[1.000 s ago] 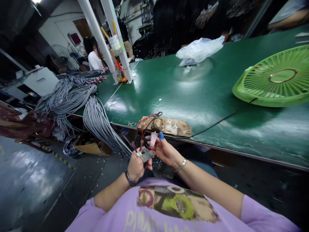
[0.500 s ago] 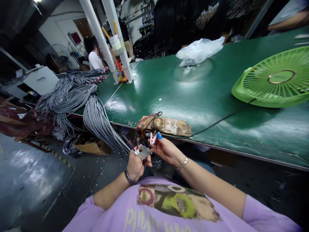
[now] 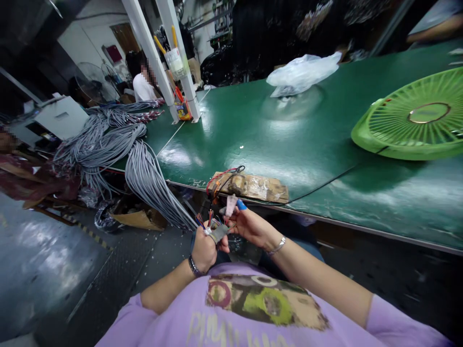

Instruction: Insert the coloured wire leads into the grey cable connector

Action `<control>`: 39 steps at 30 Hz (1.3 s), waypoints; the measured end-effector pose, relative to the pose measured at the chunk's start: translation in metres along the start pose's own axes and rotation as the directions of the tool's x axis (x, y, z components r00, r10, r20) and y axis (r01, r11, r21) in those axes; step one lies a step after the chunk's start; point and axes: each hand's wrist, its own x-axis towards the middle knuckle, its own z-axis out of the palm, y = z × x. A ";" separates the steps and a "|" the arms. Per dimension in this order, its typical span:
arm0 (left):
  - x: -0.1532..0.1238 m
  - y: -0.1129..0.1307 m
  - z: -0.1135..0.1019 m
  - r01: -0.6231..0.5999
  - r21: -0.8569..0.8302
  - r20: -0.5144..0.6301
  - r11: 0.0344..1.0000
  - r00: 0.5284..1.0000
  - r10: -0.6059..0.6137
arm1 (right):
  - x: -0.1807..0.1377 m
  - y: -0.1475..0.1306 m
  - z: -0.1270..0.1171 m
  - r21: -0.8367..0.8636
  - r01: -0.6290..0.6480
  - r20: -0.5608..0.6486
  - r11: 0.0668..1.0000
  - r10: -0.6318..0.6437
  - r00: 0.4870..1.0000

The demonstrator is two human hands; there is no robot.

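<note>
My left hand (image 3: 204,248) is closed around the end of a grey cable (image 3: 188,219), from which thin coloured wires (image 3: 200,220) fan out. A flat grey piece (image 3: 219,233) lies at my left thumb; I cannot tell whether it is a thumb cover or cable sheath. My right hand (image 3: 255,227), with blue wrapping on one fingertip, pinches a small pale pink clip (image 3: 230,206), blurred, close to the wire ends. Just beyond both hands, a worn brown board (image 3: 260,187) with red and black leads lies on the edge of the green table (image 3: 224,144).
Bundles of grey cable (image 3: 104,140) hang over the table's left end. A green fan (image 3: 415,120) stands at right, its black cord (image 3: 321,185) running to the board. A plastic bag (image 3: 304,74) lies farther back, and white posts (image 3: 179,58) hold tool pouches. Other people are in the background.
The pink clip in my right hand has turned and blurred, staying by the wires. My left hand keeps its grip on the cable. The whole view has shifted slightly.
</note>
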 end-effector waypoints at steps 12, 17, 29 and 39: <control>-0.004 -0.009 -0.015 0.065 0.315 0.256 0.947 0.955 -0.151 | -0.017 -0.022 0.011 -0.671 0.072 0.160 0.738 0.049 0.986; -0.003 -0.008 -0.013 0.094 0.248 0.166 0.964 0.977 -0.137 | -0.021 -0.016 0.009 -0.626 0.092 0.077 0.774 -0.056 0.995; -0.005 -0.011 -0.011 -0.010 0.124 0.092 0.992 0.996 -0.002 | -0.034 0.016 0.019 -0.412 0.268 0.078 0.871 -0.260 0.962; -0.008 -0.015 -0.017 0.010 0.173 0.113 0.985 0.993 -0.030 | -0.026 0.012 0.020 -0.486 0.265 0.076 0.833 -0.262 0.962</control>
